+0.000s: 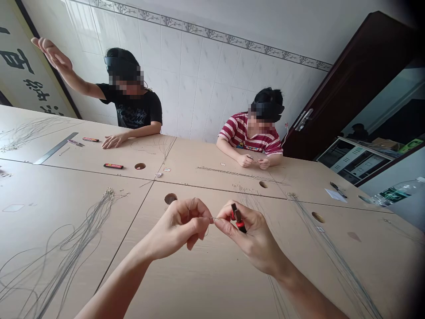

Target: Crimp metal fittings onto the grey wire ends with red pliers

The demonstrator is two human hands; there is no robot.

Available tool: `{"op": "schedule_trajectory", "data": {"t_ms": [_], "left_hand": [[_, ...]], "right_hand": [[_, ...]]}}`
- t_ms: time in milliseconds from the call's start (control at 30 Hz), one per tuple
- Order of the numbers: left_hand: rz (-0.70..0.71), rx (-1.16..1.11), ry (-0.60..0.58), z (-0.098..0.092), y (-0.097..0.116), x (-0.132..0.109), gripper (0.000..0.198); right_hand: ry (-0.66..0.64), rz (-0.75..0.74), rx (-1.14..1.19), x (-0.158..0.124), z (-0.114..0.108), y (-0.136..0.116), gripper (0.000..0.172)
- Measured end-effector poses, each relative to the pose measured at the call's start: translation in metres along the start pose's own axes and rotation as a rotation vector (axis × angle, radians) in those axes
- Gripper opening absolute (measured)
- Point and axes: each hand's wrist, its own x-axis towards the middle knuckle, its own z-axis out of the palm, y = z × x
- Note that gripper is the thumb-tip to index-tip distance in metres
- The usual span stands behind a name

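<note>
My left hand (181, 226) is closed in a pinch on a thin grey wire (191, 207) that loops up above its fingers. My right hand (247, 232) is closed too. It pinches the same wire's end at the fingertips and holds small red-handled pliers (237, 217) against the palm. The two hands meet fingertip to fingertip a little above the light wooden table (206, 274).
Bundles of grey wire lie at the left (76, 241) and the right (332, 248). Round holes (170, 198) dot the table. Two other people sit across it, one with an arm raised. A metal ruler (55, 148), a red-black tool (113, 166) and a water bottle (396, 192) are also there.
</note>
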Motion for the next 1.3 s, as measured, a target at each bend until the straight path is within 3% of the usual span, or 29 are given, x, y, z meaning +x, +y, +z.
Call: {"op": "schedule_trajectory", "data": {"t_ms": [200, 300, 633, 867, 1100, 1300], "left_hand": [[-0.117, -0.151, 0.016, -0.003, -0.007, 0.005, 0.010], [-0.146, -0.167, 0.050, -0.004, -0.009, 0.008, 0.009], [-0.192, -0.206, 0.051, -0.007, -0.009, 0.010, 0.011], [-0.205, -0.225, 0.041, -0.007, -0.011, 0.013, 0.012], [-0.136, -0.188, 0.038, -0.006, -0.010, 0.012, 0.014], [-0.049, -0.153, 0.030, -0.005, -0.006, 0.008, 0.014]], "right_hand": [[0.061, -0.209, -0.174, 0.000, 0.006, 0.008, 0.015], [0.079, -0.310, -0.247, 0.002, 0.008, 0.012, 0.021], [0.176, -0.526, -0.426, 0.010, 0.013, 0.025, 0.030], [0.216, -0.680, -0.567, 0.012, 0.013, 0.031, 0.023], [0.132, -0.610, -0.566, 0.011, 0.011, 0.028, 0.027], [0.062, -0.365, -0.248, 0.009, 0.010, 0.014, 0.017]]}}
